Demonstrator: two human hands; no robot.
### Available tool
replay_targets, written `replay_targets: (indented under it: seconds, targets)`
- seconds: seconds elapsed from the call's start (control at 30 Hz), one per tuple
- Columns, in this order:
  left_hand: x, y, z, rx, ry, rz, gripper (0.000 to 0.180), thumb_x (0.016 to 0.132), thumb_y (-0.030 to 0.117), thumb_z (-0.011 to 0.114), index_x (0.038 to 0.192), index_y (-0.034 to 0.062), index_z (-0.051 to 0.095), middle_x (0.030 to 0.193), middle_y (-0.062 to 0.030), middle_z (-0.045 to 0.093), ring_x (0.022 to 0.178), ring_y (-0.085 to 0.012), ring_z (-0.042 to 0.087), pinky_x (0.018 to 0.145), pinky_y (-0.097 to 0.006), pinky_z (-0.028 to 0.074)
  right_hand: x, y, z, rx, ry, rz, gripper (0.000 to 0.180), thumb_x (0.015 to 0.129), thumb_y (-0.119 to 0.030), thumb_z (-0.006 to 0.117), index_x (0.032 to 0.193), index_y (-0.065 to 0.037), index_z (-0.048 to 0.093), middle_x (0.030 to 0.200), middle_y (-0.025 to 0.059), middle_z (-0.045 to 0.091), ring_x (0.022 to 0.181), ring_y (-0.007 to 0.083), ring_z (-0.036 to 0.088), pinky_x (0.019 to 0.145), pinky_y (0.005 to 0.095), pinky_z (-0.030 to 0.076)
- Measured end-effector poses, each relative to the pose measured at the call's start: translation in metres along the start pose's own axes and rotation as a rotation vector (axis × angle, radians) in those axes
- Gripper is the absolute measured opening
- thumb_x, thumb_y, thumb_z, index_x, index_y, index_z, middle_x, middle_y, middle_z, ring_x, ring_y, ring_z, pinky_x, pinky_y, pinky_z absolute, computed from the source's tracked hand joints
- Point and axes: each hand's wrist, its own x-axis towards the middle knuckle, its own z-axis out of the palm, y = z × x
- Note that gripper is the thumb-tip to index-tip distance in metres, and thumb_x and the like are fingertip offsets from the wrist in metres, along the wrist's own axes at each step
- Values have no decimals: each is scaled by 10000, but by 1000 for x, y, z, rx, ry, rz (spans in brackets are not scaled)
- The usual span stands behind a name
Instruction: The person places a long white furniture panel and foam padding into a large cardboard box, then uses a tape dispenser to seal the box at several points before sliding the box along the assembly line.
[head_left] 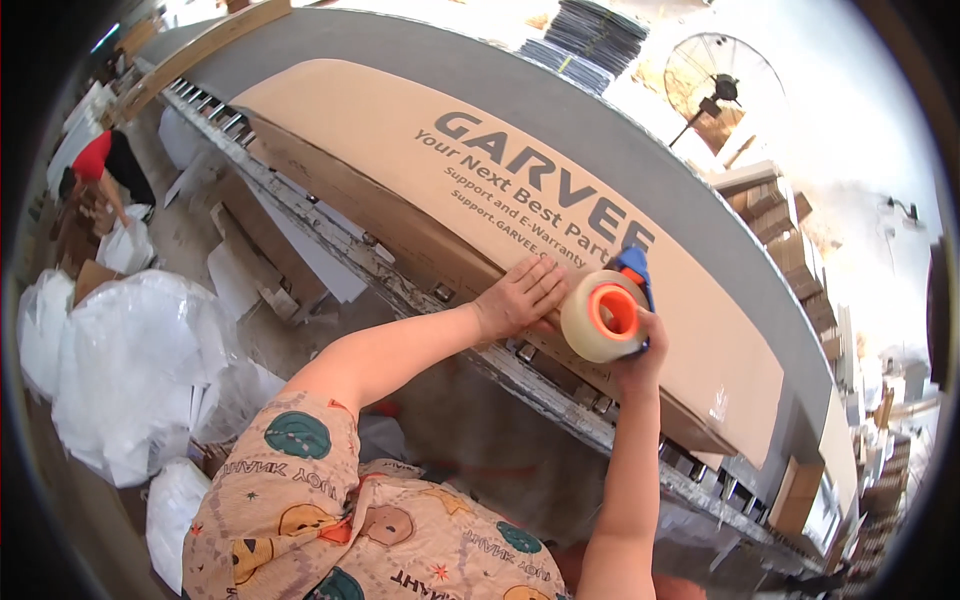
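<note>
A long brown cardboard box (340, 120) with dark printing on its top lies across the roller conveyor. My left hand (520, 296) rests on the box's near top edge, its fingers stretched out and holding nothing. Just right of it, my right hand (643, 355) is closed around a tape dispenser (640, 275) with a blue and orange body. A thick roll of clear tape (585, 325) on an orange core sits on the dispenser. The dispenser is over the near top edge of the box; whether its tape touches the cardboard is hidden.
The conveyor's rail (500, 365) and rollers run along the near side, with a grey surface (400, 55) behind the box. White plastic bags (140, 380) are piled at left, near a person in red (95, 160) bending down. A fan (722, 88) and stacked cartons (790, 250) stand beyond.
</note>
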Motion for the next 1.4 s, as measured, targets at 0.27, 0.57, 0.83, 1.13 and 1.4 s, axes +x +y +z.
replay_targets:
  seconds: [0.27,0.57,0.83,1.13,1.4]
  targets:
    - [7,-7,-9,-304,100,-18,559,769,396,639,1258,141,551,1298,-130,519,1226,-352,461,1042,-469,342,-149,-2,-48,645,361,-282,456,845,-385,524,1147,-47,576,1085,130,604,868,317,586,655,428,537]
    - [3,-17,-9,-463,154,115,427,810,191,533,1215,64,582,1275,-133,543,1192,-342,500,1020,-477,372,-30,-64,87,-1372,650,-130,454,798,-421,663,1059,-51,687,865,107,692,835,164,642,752,303,486]
    - [-9,-33,-6,-529,164,126,410,791,168,526,1171,35,602,1260,-126,559,1209,-329,492,1035,-490,358,-110,108,63,-1948,696,-171,693,714,-533,684,1294,-186,530,735,227,526,635,419,610,598,482,520]
    - [54,20,2,-485,-51,284,504,765,193,562,1203,-51,519,1276,-224,505,1236,-339,452,1062,-441,326,-27,28,31,-1494,323,444,631,620,-569,701,1029,-88,704,944,186,687,916,304,665,824,388,514]
    - [107,25,-14,-426,-717,99,964,644,320,706,1392,-89,255,1478,-247,251,1399,-330,206,1161,-409,128,-38,69,21,-1554,-297,225,694,603,-550,750,1113,-86,674,989,189,681,935,288,662,854,366,491]
